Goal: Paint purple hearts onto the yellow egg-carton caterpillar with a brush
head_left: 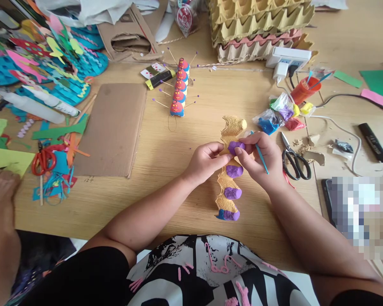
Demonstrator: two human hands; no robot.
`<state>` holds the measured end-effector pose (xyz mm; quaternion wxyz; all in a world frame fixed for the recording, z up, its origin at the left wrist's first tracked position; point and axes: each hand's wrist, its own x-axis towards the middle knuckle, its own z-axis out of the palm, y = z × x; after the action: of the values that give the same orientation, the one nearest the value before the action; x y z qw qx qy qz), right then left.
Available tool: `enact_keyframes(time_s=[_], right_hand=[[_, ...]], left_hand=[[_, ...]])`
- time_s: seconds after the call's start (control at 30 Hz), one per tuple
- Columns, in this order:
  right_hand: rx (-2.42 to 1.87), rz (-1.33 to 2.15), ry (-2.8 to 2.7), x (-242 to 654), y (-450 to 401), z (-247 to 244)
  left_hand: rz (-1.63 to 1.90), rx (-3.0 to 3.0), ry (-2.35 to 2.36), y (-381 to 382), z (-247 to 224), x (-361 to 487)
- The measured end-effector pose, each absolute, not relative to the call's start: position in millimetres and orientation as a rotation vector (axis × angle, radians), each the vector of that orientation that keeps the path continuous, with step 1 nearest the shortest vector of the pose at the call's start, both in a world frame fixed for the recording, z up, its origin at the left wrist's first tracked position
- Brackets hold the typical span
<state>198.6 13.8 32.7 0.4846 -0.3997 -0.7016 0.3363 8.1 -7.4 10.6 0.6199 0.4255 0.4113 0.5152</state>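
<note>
A tan egg-carton strip (pixel 227 182) lies lengthwise in front of me, with purple clay (pixel 232 193) over several of its bumps and a blue patch at the near end. The far bump is bare. My left hand (pixel 207 161) pinches the strip's left edge beside the second bump from the far end. On that bump's purple clay (pixel 236 147) press the fingertips of my right hand (pixel 263 159), which also holds a thin blue tool (pixel 259 153) slanting between its fingers.
A finished red and blue carton figure (pixel 180 87) with pins stands beyond. Cardboard (pixel 111 127), red scissors (pixel 44 159) and paper scraps lie left; another person's arm (pixel 1 221) rests there. Black scissors (pixel 295 159), clay bags (pixel 270 123), an orange cup (pixel 304 90) and a phone (pixel 328 199) are right.
</note>
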Motion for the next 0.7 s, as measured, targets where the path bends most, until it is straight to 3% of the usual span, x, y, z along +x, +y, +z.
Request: enact_keyframes(time_s=[0.7], right_hand=[[-0.928, 0.834, -1.719, 200.6, 13.5, 32.6]], left_hand=[[1.165, 1.065, 0.929, -4.8, 8.9, 1.7]])
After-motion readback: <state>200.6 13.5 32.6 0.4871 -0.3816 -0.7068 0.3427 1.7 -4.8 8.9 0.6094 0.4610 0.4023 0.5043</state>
